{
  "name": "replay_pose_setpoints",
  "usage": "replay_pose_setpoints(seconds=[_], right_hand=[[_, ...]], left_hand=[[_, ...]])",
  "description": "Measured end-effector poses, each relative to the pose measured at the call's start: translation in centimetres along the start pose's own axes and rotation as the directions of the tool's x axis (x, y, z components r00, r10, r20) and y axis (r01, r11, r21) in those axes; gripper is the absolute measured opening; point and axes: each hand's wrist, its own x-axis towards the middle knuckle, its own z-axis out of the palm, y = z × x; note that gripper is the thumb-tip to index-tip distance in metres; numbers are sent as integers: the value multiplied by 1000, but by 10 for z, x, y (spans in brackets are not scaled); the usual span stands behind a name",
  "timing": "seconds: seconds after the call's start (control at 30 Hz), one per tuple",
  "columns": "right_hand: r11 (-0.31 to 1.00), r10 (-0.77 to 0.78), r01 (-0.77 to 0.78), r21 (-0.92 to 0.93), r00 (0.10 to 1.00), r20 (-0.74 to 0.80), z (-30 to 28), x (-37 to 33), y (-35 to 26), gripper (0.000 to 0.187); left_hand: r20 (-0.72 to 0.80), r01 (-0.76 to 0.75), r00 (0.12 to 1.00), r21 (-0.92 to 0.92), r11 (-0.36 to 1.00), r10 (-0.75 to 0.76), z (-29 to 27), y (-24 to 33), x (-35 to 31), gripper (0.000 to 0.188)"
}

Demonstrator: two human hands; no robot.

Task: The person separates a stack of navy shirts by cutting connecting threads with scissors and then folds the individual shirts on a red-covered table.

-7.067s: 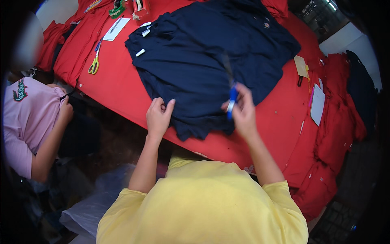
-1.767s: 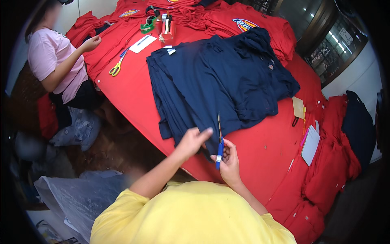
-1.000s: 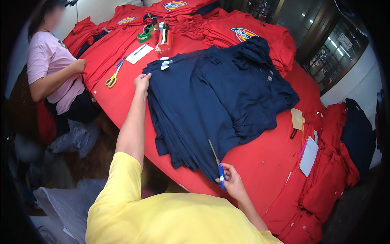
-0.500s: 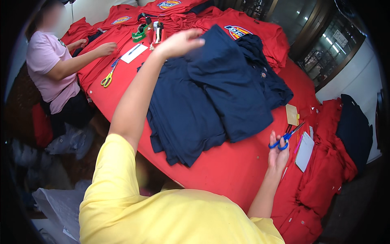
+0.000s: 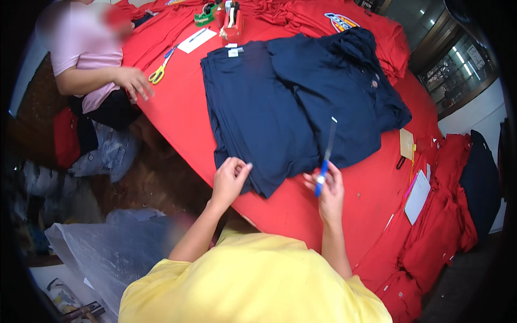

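Observation:
A pile of navy garments [image 5: 258,118] lies in the middle of the red-covered table [image 5: 301,210], with small white tags at its far left corner. My left hand [image 5: 229,183] is at the pile's near left edge, fingers curled in and thumb pointing right. Whether cloth is pinched in it is hidden. Blue-handled scissors [image 5: 322,180] are in my right hand [image 5: 332,196], blades pointing up and away over the pile's near edge.
Across the far left stands a person in a pink shirt [image 5: 86,70], one hand near yellow-handled scissors [image 5: 156,75]. Behind the pile are a white paper [image 5: 195,41], a green tape dispenser [image 5: 205,16] and red garments [image 5: 371,37]. More red garments [image 5: 431,231] hang at right, beside a white pad [image 5: 417,196].
My left hand has come back from the pile's far side to its near left edge. My right hand has moved left with the scissors, now gripped more upright. The other person's hand has lowered.

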Motion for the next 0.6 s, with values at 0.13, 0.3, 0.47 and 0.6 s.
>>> replay_pose_setpoints(seconds=[0.13, 0.3, 0.47, 0.6], right_hand=[[1000, -2, 1, 3, 981, 196, 44, 8, 20, 45], [990, 44, -15, -138, 977, 207, 46, 7, 58, 49], [984, 76, -32, -177, 966, 245, 40, -6, 46, 47], [958, 55, 5, -287, 978, 201, 30, -30, 37, 47]], left_hand=[[110, 280, 960, -309, 909, -258, -4, -31, -2, 28], [48, 161, 987, -127, 979, -156, 0, -6, -8, 31], [-55, -144, 986, 216, 966, 159, 5, 1, -12, 26], [-91, -127, 988, -2, 992, 127, 1, 16, -10, 23]])
